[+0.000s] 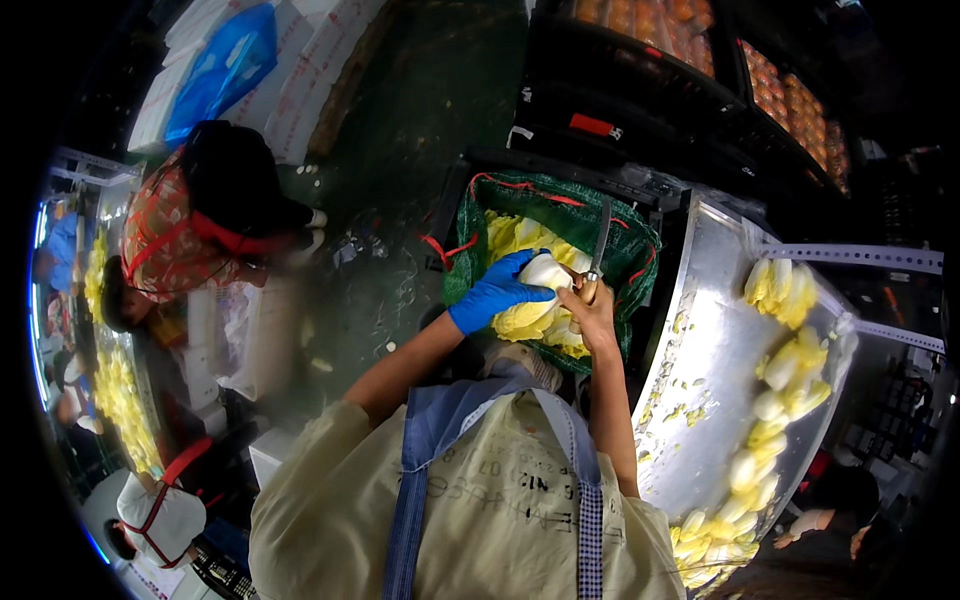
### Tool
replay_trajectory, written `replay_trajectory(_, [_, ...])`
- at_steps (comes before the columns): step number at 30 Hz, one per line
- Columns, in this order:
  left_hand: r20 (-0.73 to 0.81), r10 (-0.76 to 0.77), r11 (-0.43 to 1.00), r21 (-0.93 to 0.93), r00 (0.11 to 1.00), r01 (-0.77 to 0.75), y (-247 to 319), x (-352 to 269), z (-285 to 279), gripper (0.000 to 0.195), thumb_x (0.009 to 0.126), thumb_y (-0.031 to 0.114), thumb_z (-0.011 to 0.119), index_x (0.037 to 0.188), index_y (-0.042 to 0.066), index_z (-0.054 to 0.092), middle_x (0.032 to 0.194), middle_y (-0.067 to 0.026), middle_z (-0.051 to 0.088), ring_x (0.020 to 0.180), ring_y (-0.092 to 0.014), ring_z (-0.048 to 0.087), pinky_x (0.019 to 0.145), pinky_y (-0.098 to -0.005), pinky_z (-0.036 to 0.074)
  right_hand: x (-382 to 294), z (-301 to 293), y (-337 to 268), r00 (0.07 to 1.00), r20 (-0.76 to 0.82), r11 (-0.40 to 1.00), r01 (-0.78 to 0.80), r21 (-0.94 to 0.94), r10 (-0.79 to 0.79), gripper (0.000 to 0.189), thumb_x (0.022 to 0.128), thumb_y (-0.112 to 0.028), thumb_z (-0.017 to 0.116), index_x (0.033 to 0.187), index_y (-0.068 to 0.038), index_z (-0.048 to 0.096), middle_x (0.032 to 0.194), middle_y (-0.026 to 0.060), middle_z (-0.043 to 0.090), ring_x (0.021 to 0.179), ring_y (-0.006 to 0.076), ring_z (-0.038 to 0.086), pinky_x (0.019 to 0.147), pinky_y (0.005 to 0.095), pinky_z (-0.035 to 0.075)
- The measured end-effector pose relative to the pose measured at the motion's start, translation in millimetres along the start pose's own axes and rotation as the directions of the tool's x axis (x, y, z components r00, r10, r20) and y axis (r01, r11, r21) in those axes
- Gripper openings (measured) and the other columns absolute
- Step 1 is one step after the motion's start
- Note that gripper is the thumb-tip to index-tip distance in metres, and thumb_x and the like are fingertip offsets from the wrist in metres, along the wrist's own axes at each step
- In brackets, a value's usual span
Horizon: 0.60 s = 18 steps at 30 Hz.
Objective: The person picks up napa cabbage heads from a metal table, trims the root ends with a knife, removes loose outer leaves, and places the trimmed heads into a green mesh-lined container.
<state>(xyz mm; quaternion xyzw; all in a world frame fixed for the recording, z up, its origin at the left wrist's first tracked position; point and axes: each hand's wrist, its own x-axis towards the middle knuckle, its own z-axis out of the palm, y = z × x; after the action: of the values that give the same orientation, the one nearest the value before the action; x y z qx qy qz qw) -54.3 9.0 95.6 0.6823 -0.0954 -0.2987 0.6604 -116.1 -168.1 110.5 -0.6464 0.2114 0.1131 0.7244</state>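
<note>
My left hand [504, 294], in a blue glove, holds a pale napa cabbage head [545, 276] over a crate lined with a green mesh sack [643, 244] with red cord. In my bare right hand [592, 311] is a knife [602, 240], its wooden handle gripped and its blade pointing up and away from me. The fingertips of that hand touch the cabbage's right side. More yellow napa cabbages [510, 234] lie inside the sack beneath my hands.
A metal table [686, 375] on the right bears a row of cabbages [765, 442] and leaf scraps. Dark crates [622, 97] stand ahead. White boxes [300, 82] and a blue bag [225, 71] lie at upper left. People work at left, near another cabbage-covered table, and at lower right.
</note>
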Motion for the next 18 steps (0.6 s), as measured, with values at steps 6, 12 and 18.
replay_trajectory(6, [0.019, 0.166, 0.897, 0.413, 0.986, -0.159, -13, 1, 2, 0.084, 0.055, 0.035, 0.084, 0.123, 0.003, 0.046, 0.114, -0.0149, 0.050, 0.106, -0.028, 0.048, 0.093, -0.0366, 0.039, 1, 5, 6, 0.994, 0.055, 0.995, 0.092, 0.042, -0.095, 0.034, 0.071, -0.001, 0.069, 0.090, -0.003, 0.042, 0.115, 0.0165, 0.054, 0.101, 0.0174, 0.051, 0.084, 0.0281, 0.040])
replay_trajectory(12, [0.053, 0.218, 0.860, 0.461, 0.974, -0.218, -2, -1, 5, 0.084, 0.053, 0.035, 0.084, 0.120, 0.003, 0.045, 0.110, -0.0158, 0.050, 0.105, -0.030, 0.047, 0.092, -0.0378, 0.038, 2, 3, 12, 0.989, 0.059, 0.990, 0.138, 0.025, -0.139, 0.035, 0.069, 0.003, 0.066, 0.092, -0.003, 0.041, 0.118, 0.0186, 0.052, 0.111, 0.0206, 0.048, 0.087, 0.0293, 0.039])
replay_trajectory(18, [0.030, 0.162, 0.913, 0.375, 0.986, -0.162, -11, 2, 0, 0.081, 0.057, 0.033, 0.084, 0.121, 0.002, 0.045, 0.113, -0.0144, 0.049, 0.107, -0.028, 0.048, 0.094, -0.0357, 0.038, 1, 8, 11, 0.988, 0.048, 0.982, 0.140, 0.124, -0.147, 0.035, 0.070, 0.004, 0.067, 0.092, -0.004, 0.039, 0.121, 0.0199, 0.050, 0.110, 0.0200, 0.049, 0.085, 0.0265, 0.040])
